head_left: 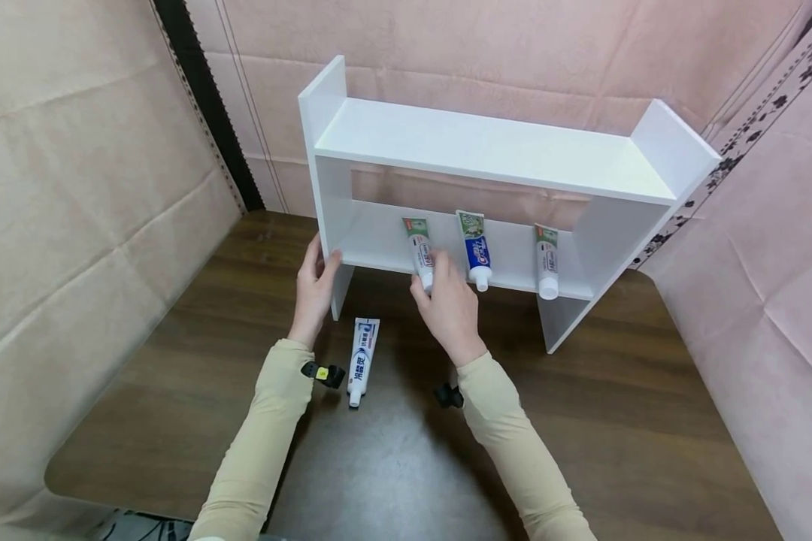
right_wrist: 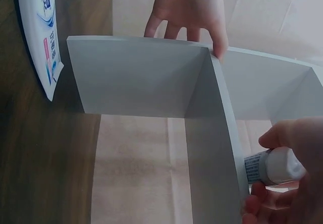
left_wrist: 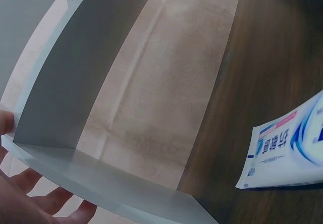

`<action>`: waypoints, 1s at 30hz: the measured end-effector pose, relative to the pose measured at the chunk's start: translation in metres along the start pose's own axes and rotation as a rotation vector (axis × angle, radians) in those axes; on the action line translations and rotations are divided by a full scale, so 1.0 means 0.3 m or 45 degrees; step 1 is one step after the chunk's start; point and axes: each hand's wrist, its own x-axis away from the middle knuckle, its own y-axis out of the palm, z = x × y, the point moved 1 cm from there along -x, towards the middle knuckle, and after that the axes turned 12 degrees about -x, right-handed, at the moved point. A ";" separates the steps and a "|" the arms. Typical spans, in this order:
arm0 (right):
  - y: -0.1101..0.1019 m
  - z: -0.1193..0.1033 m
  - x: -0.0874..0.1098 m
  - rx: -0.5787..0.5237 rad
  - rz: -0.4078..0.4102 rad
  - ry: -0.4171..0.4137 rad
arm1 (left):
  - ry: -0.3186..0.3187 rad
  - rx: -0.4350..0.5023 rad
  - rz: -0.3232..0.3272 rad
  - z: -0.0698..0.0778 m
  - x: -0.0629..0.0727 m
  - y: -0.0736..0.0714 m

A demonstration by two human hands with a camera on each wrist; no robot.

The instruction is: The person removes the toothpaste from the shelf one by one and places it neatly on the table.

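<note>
A tube (head_left: 419, 246) is held by the right hand (head_left: 450, 306) at frame centre, cap pointing down-frame, long axis slightly tilted
One shelf (head_left: 480, 143) is gripped by the left hand (head_left: 313, 291); four tubes are counted, three shelved, one on the table (head_left: 176, 376)

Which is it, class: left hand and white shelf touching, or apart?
Touching: the right wrist view shows the left hand, thumb against the white shelf.

The head view is looking forward and down; both wrist views are closely facing the shared white shelf unit (head_left: 494, 149).
</note>
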 end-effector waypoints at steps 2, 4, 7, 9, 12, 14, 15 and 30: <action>0.002 0.002 0.001 0.011 0.004 -0.009 | 0.002 -0.002 0.000 0.000 -0.002 0.001; 0.003 0.004 0.003 0.018 0.005 -0.013 | 0.005 -0.002 -0.001 0.001 -0.003 0.002; 0.003 0.005 0.009 -0.005 -0.016 -0.002 | 0.001 -0.008 0.000 0.002 -0.003 0.002; 0.005 0.007 0.016 -0.033 -0.032 0.006 | -0.005 -0.010 0.002 0.001 -0.002 0.002; 0.007 0.011 0.029 -0.070 -0.034 0.002 | -0.010 -0.013 0.007 0.001 0.001 0.002; 0.007 0.011 0.041 -0.097 -0.021 -0.007 | -0.007 -0.010 0.009 0.001 0.003 0.003; 0.007 0.012 0.047 -0.106 -0.016 -0.011 | -0.004 -0.011 0.009 0.001 0.003 0.004; -0.042 -0.011 0.163 -0.125 -0.050 -0.056 | 0.012 -0.010 0.021 -0.001 0.003 0.007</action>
